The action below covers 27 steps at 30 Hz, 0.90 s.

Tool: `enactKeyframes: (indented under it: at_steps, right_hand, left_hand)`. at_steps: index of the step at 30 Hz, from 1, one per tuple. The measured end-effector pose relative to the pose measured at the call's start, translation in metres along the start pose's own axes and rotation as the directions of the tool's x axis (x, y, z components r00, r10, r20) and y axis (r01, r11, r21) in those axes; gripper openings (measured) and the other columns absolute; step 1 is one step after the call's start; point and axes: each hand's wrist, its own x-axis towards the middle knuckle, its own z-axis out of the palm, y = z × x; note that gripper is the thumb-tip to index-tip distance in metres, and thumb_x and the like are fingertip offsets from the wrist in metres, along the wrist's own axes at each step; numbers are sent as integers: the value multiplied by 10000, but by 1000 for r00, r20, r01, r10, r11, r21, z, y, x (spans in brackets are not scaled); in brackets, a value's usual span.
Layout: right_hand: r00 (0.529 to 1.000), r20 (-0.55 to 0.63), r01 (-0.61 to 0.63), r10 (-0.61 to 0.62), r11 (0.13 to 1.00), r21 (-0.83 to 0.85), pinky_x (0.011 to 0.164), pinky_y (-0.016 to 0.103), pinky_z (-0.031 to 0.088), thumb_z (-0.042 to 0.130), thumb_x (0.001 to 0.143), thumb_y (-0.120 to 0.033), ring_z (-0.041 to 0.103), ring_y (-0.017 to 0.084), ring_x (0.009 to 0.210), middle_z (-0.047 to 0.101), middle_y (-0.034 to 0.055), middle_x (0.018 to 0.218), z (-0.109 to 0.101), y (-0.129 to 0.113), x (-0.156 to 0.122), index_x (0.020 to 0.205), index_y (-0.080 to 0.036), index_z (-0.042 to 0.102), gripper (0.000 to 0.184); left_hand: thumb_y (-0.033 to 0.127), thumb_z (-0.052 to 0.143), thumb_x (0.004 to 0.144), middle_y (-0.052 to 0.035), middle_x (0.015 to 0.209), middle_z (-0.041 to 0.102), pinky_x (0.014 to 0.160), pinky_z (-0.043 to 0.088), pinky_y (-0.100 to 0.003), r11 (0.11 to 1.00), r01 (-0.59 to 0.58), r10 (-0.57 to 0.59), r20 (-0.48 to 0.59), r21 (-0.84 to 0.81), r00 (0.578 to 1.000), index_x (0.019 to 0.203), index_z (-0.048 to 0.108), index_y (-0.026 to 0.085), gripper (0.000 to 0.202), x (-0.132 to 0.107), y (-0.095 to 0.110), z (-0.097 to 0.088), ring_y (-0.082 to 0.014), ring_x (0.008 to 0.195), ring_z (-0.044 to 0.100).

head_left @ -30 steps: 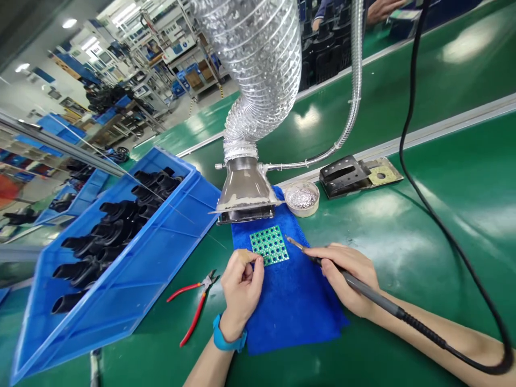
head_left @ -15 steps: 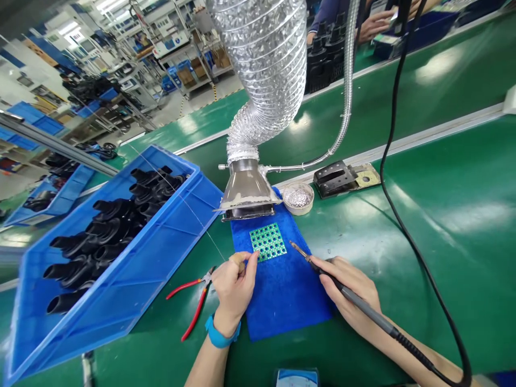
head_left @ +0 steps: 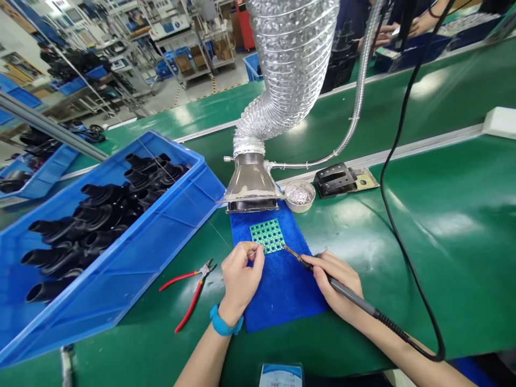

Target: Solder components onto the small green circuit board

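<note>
My left hand (head_left: 242,277) is closed in a pinch at the near-left edge of a green circuit board (head_left: 266,234). Between its fingers is thin solder wire (head_left: 220,233), which trails up over the blue bin. In my right hand (head_left: 342,279) is a soldering iron (head_left: 351,293), held like a pen. Its tip is at the board's right corner; I cannot tell whether they touch. The board lies flat on a blue cloth (head_left: 282,298). Red-handled cutting pliers (head_left: 196,294) lie open left of my left hand.
A blue bin (head_left: 161,247) of black fittings fills the left side. An extraction hood (head_left: 252,183) on a silver duct (head_left: 294,54) hangs just beyond the board. Behind are a round tub (head_left: 299,196) and an iron stand (head_left: 342,180). The black cable (head_left: 389,199) loops at right.
The soldering iron's tip has moved left, from beside the board to its corner. My left hand still pinches the solder wire near the board. The camera view has shifted slightly.
</note>
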Motion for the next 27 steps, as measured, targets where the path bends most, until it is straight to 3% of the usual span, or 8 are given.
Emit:
enactKeyframes:
  at_steps: [11,27]
  right_hand:
    - [999,37,9,-8,1000,-22,602,282,537,534,959,-140,639,139,617,698,26,708,3,3,0,1059,-181,768,258]
    - [998,42,42,-41,999,-18,611,274,517,556,947,-120,617,131,610,685,13,710,3,5,-2,1062,-196,763,248]
  left_hand:
    - [282,621,922,33,621,577,564,423,-222,1000,-21,21,6,8,1000,775,651,192,175,1,-5,5,-98,542,542]
    - [179,622,943,-6,744,676,661,471,-248,969,-245,239,117,42,964,804,649,183,141,-3,1,13,-128,662,617]
